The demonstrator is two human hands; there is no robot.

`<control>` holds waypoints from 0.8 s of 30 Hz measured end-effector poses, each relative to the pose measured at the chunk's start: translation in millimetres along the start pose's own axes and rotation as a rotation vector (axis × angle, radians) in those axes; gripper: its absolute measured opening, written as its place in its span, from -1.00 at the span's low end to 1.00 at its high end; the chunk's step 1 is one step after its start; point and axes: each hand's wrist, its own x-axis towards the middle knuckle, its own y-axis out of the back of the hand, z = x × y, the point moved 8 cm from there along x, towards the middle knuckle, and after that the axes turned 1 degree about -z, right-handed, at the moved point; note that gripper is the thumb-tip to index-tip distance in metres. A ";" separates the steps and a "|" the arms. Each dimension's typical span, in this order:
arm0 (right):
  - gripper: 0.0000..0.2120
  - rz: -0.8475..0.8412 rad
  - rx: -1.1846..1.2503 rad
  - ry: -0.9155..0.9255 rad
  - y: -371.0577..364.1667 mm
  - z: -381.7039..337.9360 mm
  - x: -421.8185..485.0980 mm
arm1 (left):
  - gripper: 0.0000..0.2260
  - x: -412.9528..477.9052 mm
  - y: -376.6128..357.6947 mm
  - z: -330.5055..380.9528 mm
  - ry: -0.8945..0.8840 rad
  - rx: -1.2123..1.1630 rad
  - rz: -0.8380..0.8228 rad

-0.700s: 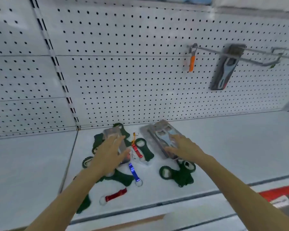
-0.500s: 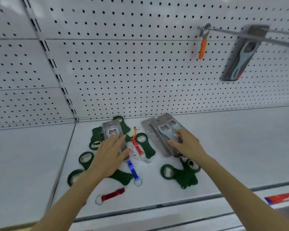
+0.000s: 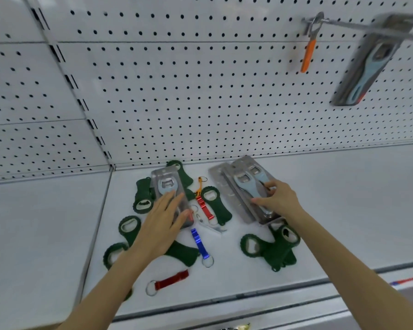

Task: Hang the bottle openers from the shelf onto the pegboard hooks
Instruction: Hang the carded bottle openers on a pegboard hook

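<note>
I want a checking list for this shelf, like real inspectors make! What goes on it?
Surface: white shelf, openers scattered on it.
Job's things: green openers, red opener, blue opener, single pack and stacked packs lie on the shelf; orange opener and a blurred pack already hang from a hook.
Clutter: nothing seen.
Hands: left hand lies flat on the single pack; right hand curls thumb and fingers onto the stacked packs.
Cables: nothing seen.
Surroundings: white pegboard behind the shelf.

Shelf (image 3: 343, 198), near back edge: left hand (image 3: 162, 225) flat on left pack (image 3: 165, 182); right hand (image 3: 280, 202) gripping right packs (image 3: 242, 184); green openers (image 3: 267, 253) around.
</note>
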 end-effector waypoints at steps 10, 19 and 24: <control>-0.37 -0.035 0.211 -0.054 -0.8 -8.2 -1.2 | -0.45 -3.3 11.8 -21.4 0.197 -0.330 0.248; -0.47 -0.041 0.288 -0.038 -4.1 -19.4 -3.5 | -0.38 -3.2 12.9 -38.2 0.498 -0.419 0.326; -0.48 -0.032 0.293 -0.038 -3.1 -21.2 -5.1 | -0.34 -2.1 13.4 -37.1 0.543 -0.346 0.312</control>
